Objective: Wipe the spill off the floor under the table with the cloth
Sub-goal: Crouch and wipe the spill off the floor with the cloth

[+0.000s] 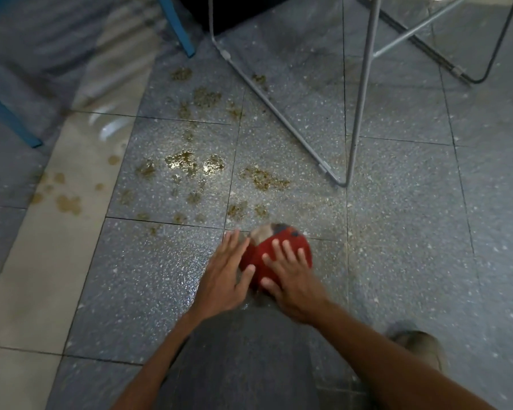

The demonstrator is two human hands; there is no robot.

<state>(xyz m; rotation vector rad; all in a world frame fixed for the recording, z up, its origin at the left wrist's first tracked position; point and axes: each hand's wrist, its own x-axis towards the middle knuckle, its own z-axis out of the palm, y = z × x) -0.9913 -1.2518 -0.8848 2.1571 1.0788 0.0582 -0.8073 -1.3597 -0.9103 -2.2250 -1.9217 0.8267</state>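
Two bare hands work one bunched red cloth, which sits on the grey speckled floor tiles at a tile seam, on the near edge of the spill. Right hand lies flat on top, fingers straight and spread, pressing down. Left hand is beside it, fingers straight and apart on the tile, thumb touching the cloth's left side.

Cloth reads as soft, light and limp; its far fold looks soiled grey-brown, probably damp. Best driven by palm pressure from above, not pinched.

Yellow-brown grainy spill patches lie beyond, reaching the thin grey metal table legs; most are unwiped. Wet tile is likely slick.

No containers in view.
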